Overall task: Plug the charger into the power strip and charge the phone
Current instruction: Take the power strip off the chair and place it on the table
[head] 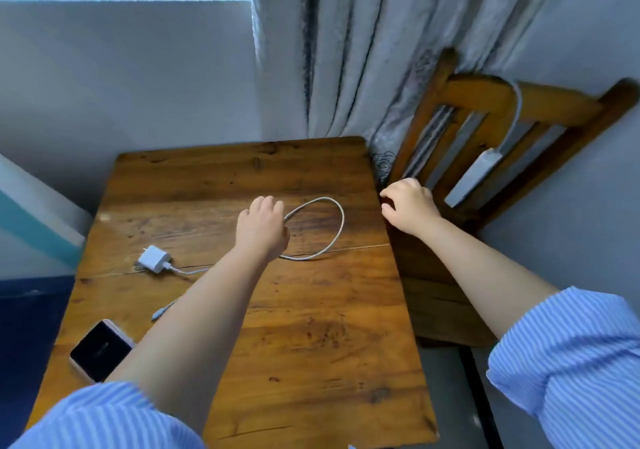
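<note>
Nothing plugged in yet.
Charger (153,258) and phone (100,350) lie on the table (311,327); left hand (262,227) covers the cable (332,233), grip unclear; right hand (408,206), loosely curled and empty, is near the power strip (474,178) at two o'clock.

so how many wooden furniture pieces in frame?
2: the table in the centre under both arms, and the chair at its right, against the curtain. More may lie outside the view.
</note>
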### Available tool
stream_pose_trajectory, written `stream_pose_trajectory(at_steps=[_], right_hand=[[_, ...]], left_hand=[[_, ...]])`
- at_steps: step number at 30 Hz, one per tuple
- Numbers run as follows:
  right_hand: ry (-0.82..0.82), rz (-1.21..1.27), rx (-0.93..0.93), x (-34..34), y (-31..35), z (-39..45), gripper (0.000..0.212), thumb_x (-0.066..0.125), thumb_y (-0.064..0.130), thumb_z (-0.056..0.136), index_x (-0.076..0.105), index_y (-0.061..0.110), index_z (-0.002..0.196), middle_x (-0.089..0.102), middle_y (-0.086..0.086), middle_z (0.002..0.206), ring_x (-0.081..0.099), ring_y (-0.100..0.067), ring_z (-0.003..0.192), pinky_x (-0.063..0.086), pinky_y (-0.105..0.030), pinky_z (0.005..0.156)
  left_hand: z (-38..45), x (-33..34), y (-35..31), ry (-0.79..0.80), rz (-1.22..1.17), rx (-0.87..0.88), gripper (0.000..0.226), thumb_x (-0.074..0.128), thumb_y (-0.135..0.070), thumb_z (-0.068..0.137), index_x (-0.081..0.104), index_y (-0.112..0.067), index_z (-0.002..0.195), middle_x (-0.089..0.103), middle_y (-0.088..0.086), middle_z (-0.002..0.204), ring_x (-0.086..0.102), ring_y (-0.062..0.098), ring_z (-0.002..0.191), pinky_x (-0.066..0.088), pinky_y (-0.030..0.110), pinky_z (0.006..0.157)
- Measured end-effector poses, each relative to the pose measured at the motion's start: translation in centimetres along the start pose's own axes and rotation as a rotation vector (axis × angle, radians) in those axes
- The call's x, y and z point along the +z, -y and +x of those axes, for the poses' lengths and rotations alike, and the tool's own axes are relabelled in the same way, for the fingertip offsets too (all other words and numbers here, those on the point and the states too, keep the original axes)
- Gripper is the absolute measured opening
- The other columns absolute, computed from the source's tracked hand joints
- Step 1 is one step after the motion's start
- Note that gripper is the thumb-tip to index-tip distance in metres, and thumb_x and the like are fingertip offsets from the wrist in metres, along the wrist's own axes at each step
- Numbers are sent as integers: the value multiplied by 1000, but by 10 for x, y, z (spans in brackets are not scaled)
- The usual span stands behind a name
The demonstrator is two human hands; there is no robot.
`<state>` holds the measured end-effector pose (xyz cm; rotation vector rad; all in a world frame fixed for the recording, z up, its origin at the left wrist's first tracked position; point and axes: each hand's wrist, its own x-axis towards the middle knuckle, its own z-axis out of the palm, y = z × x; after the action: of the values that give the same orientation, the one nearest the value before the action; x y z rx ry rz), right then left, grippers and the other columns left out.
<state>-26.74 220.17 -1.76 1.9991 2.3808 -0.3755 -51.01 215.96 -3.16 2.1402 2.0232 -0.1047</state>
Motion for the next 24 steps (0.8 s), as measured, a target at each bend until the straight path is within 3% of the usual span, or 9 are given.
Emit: stream_pose_trajectory(at_steps=[6, 13, 20, 24], right_hand=[[-109, -1, 117, -41, -66, -13, 30, 46, 20, 89, 52, 10, 118, 54, -13, 128, 38, -31, 123, 36, -47, 99], [-215, -69, 247, -87, -151, -26, 29, 48, 18, 88, 54, 10, 115, 56, -15, 124, 41, -34, 119, 42, -48, 92], [-262, -83, 217, -127, -256, 10, 30, 44, 10, 88, 53, 5, 116, 55, -24, 121, 41, -37, 118, 41, -44, 90], [-247, -17, 93, -134, -303, 38, 40, 44, 3, 86, 42, 5, 127, 39, -19, 140, 32, -35, 128, 32, -47, 103]], left_hand=[[45, -26, -73, -29, -6, 172, 41, 53, -22, 85, 42, -7, 121, 41, 13, 136, 31, 30, 130, 37, 43, 98], [74, -34, -168, -33, -65, 317, 48, 45, -22, 88, 34, -9, 132, 35, 13, 144, 23, 30, 136, 31, 46, 107], [115, -29, -265, -13, -155, 266, 50, 43, -27, 90, 30, -10, 136, 36, 11, 144, 27, 31, 135, 32, 45, 107], [136, -21, -324, 31, -254, 128, 45, 42, -28, 92, 35, -8, 132, 46, 14, 136, 38, 33, 127, 43, 46, 95]])
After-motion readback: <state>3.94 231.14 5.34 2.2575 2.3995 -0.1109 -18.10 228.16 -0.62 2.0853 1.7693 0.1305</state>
